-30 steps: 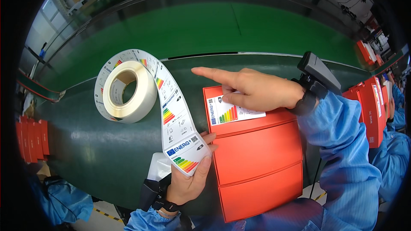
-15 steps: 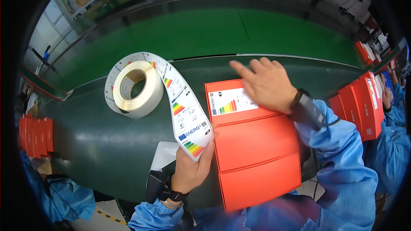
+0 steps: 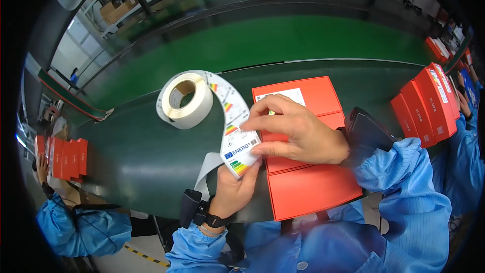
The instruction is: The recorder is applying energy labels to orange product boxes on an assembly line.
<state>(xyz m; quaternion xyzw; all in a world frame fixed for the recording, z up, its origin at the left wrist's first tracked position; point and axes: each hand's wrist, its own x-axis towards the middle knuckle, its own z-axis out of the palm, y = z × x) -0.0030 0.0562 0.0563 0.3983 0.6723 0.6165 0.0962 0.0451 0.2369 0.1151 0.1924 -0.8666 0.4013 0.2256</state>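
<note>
My left hand (image 3: pixel 232 192) pinches the free end of a strip of energy labels (image 3: pixel 237 147) between thumb and fingers. The strip curves back to the label roll (image 3: pixel 194 103), which lies on the dark green work surface; bare backing paper (image 3: pixel 206 169) trails behind my left hand. My right hand (image 3: pixel 298 134) reaches over from the right with thumb and forefinger apart, their tips at the right edge of the end label. Beneath it lie three flat red boxes (image 3: pixel 316 189) in a row. The farthest carries a white label (image 3: pixel 294 95), partly hidden by my fingers.
More red boxes (image 3: pixel 422 106) stand at the right beside a person in a blue sleeve (image 3: pixel 462 167). At the left, another person (image 3: pixel 83 230) has a hand at a row of red boxes (image 3: pixel 68 157). A green conveyor belt (image 3: pixel 303 35) runs beyond the work surface.
My right hand has come down and left from the far box's label to the strip's end. My left hand still holds the strip. The view has shifted slightly.
</note>
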